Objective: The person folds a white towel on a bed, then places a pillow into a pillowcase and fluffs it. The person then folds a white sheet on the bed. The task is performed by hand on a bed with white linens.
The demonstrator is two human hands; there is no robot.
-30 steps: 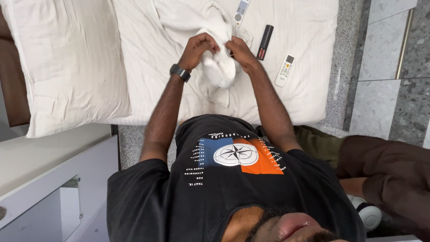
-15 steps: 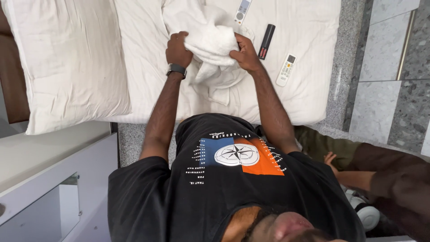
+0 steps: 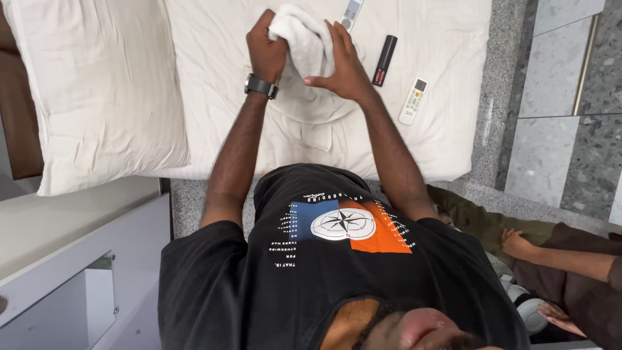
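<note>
- White bedding is covering the bed [image 3: 447, 129], and grey speckled stone is showing beside the bed.
- The left hand [image 3: 267, 50] is clenching around one side of a towel [image 3: 303, 40], fingers wrapped into the cloth, probably to keep the bundle from unrolling.
- The right hand [image 3: 342, 61] is pressing on the other side of the towel, fingers spread and only partly curled, as if it is shaping the bundle.
- The towel is sitting near the far edge of the bed, white, thick and soft, and it is bunched into a rounded lump.
- A watch [image 3: 260, 85] is sitting on the left wrist.
- Two remotes [image 3: 413, 101] [image 3: 350, 13], pale and slim, and a black tube [image 3: 384, 60] are lying right of the towel.
- A pillow [image 3: 97, 91], wrinkled and puffy, is lying left of the towel.
</note>
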